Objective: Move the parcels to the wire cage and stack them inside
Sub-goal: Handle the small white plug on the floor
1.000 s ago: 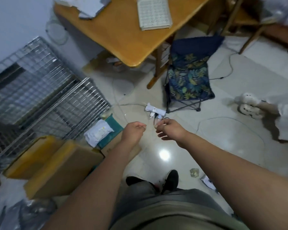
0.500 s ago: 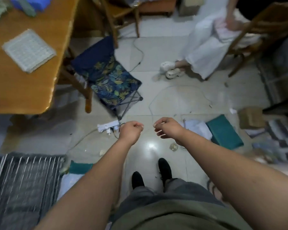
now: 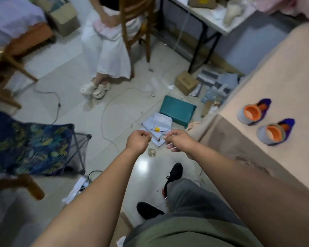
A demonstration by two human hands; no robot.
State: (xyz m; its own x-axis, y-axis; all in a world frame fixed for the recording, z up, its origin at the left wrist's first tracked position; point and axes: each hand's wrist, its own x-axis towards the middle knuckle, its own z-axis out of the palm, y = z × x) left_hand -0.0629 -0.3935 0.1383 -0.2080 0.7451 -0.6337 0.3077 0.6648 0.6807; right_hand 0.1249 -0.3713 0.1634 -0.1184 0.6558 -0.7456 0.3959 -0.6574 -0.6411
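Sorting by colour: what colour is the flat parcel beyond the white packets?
The flat rectangular parcel is teal green; head view.

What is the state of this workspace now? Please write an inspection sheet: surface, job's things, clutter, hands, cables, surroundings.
Surface: pale glossy tiled floor, with a light glare near the feet.
Job's things: teal parcel, white mailers next to it, cardboard box farther off; wire cage not in view.
Clutter: crumpled wrapper and paper scraps on the floor.
Hands: left hand and right hand both have curled fingers; nothing seen held.
Cables: white cable loops across the floor; dark cable; power strip.
Surroundings: leaf-print folding stool, seated person on a wooden chair, beige bed bearing two slippers.
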